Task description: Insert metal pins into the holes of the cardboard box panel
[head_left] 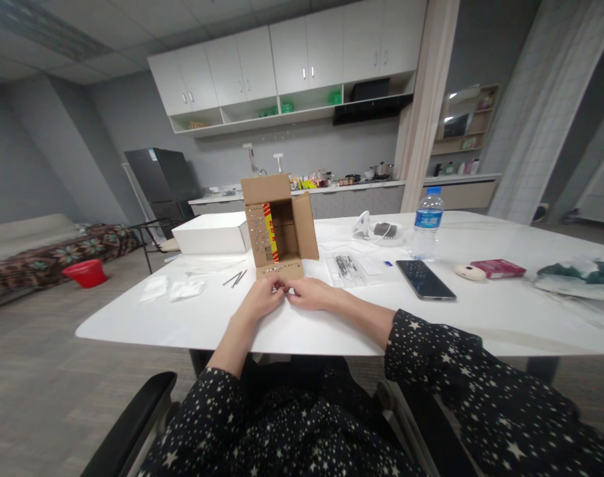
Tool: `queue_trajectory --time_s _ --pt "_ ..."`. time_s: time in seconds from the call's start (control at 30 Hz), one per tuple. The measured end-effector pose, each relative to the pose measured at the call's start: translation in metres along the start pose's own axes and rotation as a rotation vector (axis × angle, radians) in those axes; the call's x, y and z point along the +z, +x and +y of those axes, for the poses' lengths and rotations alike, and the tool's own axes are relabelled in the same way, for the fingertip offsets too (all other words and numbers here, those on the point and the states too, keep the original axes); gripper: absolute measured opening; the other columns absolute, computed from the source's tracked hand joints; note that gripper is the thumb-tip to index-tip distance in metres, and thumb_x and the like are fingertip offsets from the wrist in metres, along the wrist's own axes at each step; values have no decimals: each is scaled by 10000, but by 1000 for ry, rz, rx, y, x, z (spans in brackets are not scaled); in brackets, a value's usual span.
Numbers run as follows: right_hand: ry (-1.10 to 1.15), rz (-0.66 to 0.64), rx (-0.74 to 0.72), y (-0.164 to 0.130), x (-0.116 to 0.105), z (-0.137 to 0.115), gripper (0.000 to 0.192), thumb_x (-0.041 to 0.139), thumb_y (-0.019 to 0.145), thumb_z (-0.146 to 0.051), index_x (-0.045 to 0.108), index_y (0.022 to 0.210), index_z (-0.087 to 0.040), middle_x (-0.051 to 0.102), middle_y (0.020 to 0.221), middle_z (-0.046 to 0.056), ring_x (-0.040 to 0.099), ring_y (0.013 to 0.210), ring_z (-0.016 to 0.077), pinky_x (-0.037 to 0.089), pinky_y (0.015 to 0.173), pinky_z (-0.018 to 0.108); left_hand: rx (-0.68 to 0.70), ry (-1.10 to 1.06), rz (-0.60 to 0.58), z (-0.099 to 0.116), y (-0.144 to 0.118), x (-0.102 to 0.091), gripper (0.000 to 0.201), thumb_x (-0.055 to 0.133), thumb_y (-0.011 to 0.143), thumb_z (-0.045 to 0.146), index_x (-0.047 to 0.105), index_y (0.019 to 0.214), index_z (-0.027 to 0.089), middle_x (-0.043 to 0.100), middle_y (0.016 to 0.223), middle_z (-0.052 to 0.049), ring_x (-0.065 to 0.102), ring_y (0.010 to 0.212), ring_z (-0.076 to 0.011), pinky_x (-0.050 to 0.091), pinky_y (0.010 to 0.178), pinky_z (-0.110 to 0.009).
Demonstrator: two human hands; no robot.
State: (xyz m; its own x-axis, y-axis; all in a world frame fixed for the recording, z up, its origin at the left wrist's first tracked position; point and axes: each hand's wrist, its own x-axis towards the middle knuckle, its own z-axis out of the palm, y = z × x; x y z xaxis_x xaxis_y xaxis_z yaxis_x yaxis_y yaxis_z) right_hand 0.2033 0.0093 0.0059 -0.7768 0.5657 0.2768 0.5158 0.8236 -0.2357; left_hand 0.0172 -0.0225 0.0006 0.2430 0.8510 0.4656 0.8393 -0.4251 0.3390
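Both hands meet at near table edge [183, 331]: left hand [260, 298] and right hand [309, 293] pinched on something too small to identify, just before open cardboard box [278, 225]. Bare tabletop either side.

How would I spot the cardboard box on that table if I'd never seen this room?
Find the big white table. Near its middle, just beyond the person's hands, stands the cardboard box, its open side facing the person and its flaps spread. Unlike the flat white box beside it, it is brown, with a red and yellow strip inside.
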Motion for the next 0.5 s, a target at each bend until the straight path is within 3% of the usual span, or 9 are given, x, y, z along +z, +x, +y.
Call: queue_trajectory --time_s 0.5 --pt "-27 -9 12 -2 -3 -4 338 472 904 -259 611 1201 -181 716 1067 97 662 940 240 455 750 294 -58 127 -38 -17 5 13 181 537 862 266 692 910 186 676 919 -76 635 886 -211 498 819 -322"
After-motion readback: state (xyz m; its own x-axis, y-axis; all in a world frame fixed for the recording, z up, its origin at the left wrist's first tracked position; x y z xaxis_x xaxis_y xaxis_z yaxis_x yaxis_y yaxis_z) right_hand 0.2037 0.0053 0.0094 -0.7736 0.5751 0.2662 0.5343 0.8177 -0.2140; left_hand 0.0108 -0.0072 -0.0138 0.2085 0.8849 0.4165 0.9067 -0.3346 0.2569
